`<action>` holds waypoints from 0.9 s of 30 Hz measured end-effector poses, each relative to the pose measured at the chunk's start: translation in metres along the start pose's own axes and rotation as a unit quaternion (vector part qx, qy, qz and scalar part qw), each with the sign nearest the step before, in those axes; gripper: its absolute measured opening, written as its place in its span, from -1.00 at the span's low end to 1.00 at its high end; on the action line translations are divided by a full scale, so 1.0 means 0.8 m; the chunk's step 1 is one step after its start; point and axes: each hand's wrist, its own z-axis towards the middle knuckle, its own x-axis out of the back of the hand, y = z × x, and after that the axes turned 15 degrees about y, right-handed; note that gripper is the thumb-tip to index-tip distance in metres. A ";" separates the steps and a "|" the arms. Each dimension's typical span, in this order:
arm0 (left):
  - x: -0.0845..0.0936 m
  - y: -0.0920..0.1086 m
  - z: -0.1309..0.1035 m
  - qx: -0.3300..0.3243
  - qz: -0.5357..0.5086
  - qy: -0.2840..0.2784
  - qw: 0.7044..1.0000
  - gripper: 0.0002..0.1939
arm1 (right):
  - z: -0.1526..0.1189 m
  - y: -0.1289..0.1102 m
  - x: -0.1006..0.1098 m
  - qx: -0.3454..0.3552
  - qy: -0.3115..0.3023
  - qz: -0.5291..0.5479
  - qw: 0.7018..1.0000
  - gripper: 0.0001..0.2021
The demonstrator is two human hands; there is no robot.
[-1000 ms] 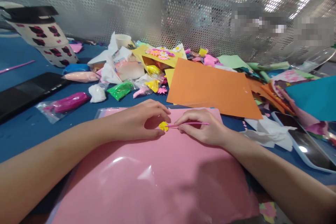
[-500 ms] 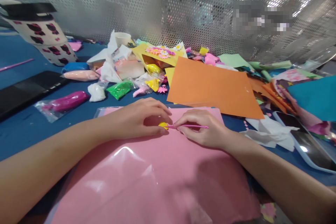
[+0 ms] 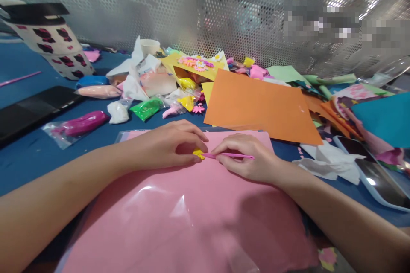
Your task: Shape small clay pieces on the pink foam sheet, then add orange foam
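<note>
A small yellow lump of modelling clay (image 3: 198,153) lies on the pink sheet in a clear plastic sleeve (image 3: 153,222). My left hand (image 3: 174,143) curves around the clay, thumb and fingers closed on its left side. In my right hand (image 3: 243,153) is a thin pink clay modelling tool (image 3: 235,155), pinched between thumb and fingers. Its left tip touches the clay, while its right end pokes out over the back of the hand. The clay's surface looks notched near the tip.
Behind the sheet lie bagged clays, such as a green pack (image 3: 147,108) and a magenta one (image 3: 83,123), and orange paper (image 3: 259,106). A phone (image 3: 374,170) and crumpled tissue (image 3: 333,162) sit right. A patterned cup (image 3: 60,47) and black tablet-like slab (image 3: 38,108) stand left.
The yellow clay has gone from a smooth rounded shape to a notched one under the tool tip. The tool and both hands have barely shifted.
</note>
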 end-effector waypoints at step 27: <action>0.003 -0.002 0.000 0.024 -0.035 0.005 0.999 -0.80 | 0.003 -0.015 -0.030 0.045 -0.012 -0.251 0.967 -0.78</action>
